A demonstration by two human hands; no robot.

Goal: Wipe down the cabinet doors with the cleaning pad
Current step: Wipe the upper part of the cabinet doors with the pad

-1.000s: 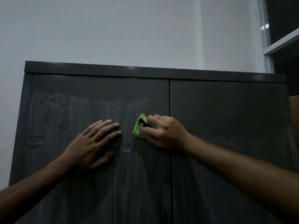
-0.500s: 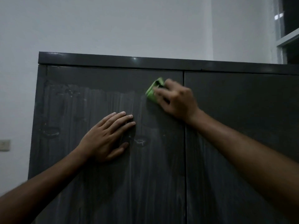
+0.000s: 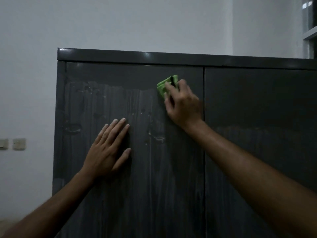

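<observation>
A dark grey cabinet fills the view, with a left door [image 3: 103,103] streaked by pale wet smears and a right door [image 3: 257,100] beyond a vertical seam. My right hand [image 3: 183,103] grips a folded green cleaning pad [image 3: 163,86] and holds it against the upper right part of the left door, just under the top edge. My left hand [image 3: 109,150] rests flat on the left door lower down, fingers straight and spread. Most of the pad is hidden under my fingers.
The cabinet's glossy top ledge [image 3: 171,57] runs across above the doors. A white wall [image 3: 120,23] stands behind, with two switch plates [image 3: 12,144] at the left. A window frame [image 3: 308,31] shows at the top right.
My right hand has carried the pad upward from mid-door to near the top of the left door. My left hand stays flat on the door. The camera view has shifted to the left.
</observation>
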